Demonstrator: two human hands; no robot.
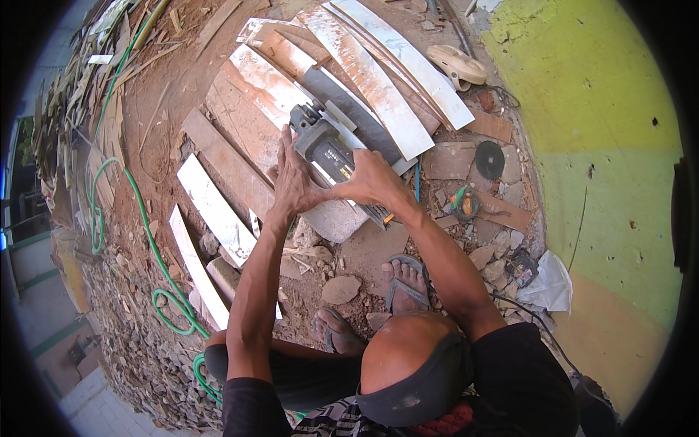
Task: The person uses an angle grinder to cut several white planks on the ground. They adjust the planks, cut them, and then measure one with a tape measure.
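I crouch over a grey and black angle grinder (328, 149) that rests on a dark stone slab (349, 109). My left hand (293, 182) clasps the grinder's body from the left side, fingers spread along it. My right hand (375, 182) grips its rear end from the right. Pale and reddish stone slabs (240, 131) lie fanned out under and around the tool. My knee (400, 349) and my sandalled feet (404, 280) show below the hands.
A green hose (156, 255) snakes across the dirt on the left. A loose cutting disc (489, 159), a tape measure (464, 202) and stone rubble (480, 255) lie at the right by a green and yellow wall (604, 146). A sandal (457, 64) lies at the top.
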